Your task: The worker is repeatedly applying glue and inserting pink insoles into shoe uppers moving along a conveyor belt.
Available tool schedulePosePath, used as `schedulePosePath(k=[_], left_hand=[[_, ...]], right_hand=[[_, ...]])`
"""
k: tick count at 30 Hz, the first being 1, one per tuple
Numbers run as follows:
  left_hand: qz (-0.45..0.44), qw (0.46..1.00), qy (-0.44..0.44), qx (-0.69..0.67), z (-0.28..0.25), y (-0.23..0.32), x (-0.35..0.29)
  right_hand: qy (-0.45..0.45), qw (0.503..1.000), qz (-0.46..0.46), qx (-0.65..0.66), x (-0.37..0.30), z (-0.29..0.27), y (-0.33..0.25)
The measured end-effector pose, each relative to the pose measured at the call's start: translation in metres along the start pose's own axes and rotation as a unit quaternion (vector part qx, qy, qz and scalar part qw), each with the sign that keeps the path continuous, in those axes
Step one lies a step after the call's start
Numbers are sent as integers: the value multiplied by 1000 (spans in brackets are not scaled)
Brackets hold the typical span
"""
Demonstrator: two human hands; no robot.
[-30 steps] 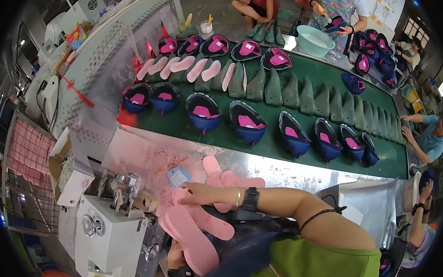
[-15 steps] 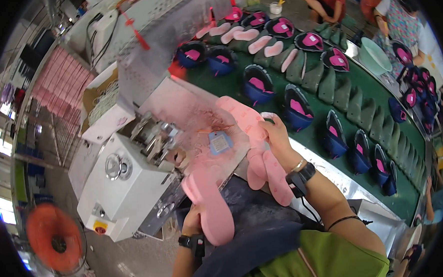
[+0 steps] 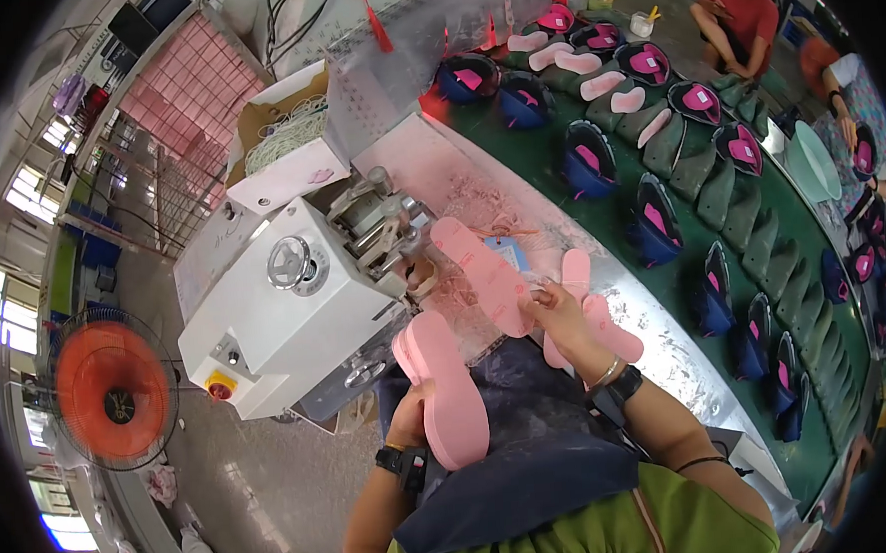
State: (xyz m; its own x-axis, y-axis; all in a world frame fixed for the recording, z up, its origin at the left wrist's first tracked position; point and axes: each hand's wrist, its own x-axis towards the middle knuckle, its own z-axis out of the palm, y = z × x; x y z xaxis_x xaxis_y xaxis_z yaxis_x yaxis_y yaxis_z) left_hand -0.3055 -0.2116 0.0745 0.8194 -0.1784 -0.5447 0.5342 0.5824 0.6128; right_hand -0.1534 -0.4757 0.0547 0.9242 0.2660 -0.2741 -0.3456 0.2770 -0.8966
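Note:
My left hand (image 3: 406, 419) is closed around the edge of a stack of pink insoles (image 3: 454, 391), held above my dark apron. In my right hand (image 3: 563, 322), fingers pinch the heel end of a single printed pink insole (image 3: 475, 270). Its other end points up and left, near the working head (image 3: 401, 244) of a white machine (image 3: 270, 321). Several loose pink insoles (image 3: 611, 330) lie beside and partly behind my right hand at the metal table edge. A blue tag (image 3: 508, 253) on the dusty plate is partly covered by the held insole.
A green conveyor (image 3: 601, 233) at the right carries blue shoe uppers (image 3: 587, 159), grey-green shoe lasts (image 3: 724, 197) and more insoles. Behind the machine stands a box of cords (image 3: 285, 135). An orange fan (image 3: 113, 389) is at left. Co-workers (image 3: 735, 21) are at far right.
My right hand now holds one insole apart; the others lie at the table edge. The left hand still holds its stack. The whole view has shifted, bringing the machine rightward.

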Motion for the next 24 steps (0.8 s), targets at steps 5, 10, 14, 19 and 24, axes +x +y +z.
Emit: schedulePosePath(k=[5,10,14,19,24], left_hand=[[23,999,26,-42,0,-14,-15],[27,998,34,-52,2,-13,-19],[39,995,49,-82,1,-12,-24],[27,993,34,-112,2,-11,-27],[36,994,12,-103,-1,-12,-24]], right_hand=[[8,999,4,-40,27,30,0],[-34,999,-15,35,71,66,-6],[-29,997,-22,-69,82,63,-27],[68,838,-336,-425,90,37,-64],[85,809,-291,-504,113,46,-60]])
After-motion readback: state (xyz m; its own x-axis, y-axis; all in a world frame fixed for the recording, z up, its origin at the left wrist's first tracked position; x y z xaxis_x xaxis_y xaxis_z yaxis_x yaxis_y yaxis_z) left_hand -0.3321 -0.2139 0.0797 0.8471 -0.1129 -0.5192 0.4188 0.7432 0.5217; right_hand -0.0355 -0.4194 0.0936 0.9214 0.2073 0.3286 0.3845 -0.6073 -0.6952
